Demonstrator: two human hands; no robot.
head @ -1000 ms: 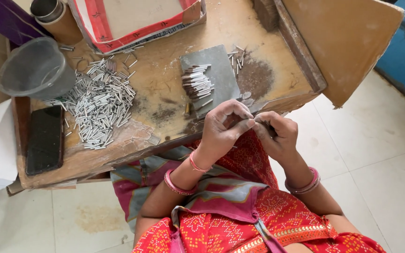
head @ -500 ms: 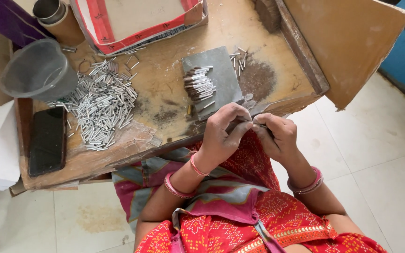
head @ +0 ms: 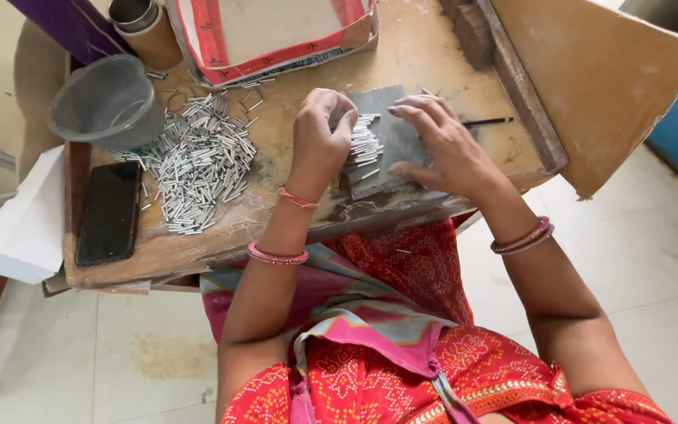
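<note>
Your left hand (head: 319,133) sits curled over the left edge of the grey slab (head: 390,141) at the front of the desk (head: 292,196), its fingers closed down on the short row of small metal tubes (head: 364,145) lined up there; whether they actually pinch a tube I cannot tell, since the knuckles hide the tips. Your right hand (head: 445,149) lies flat and open on the slab's right half, fingers spread, gripping nothing, steadying the slab. A thin dark stick (head: 486,122) lies just beyond it.

Judging by the piles, only a small share is done: the row on the slab is short, while the loose heap of tubes (head: 198,161) on the left, beside the grey bowl (head: 107,106) and the black phone (head: 107,212), is far larger and untouched.
</note>
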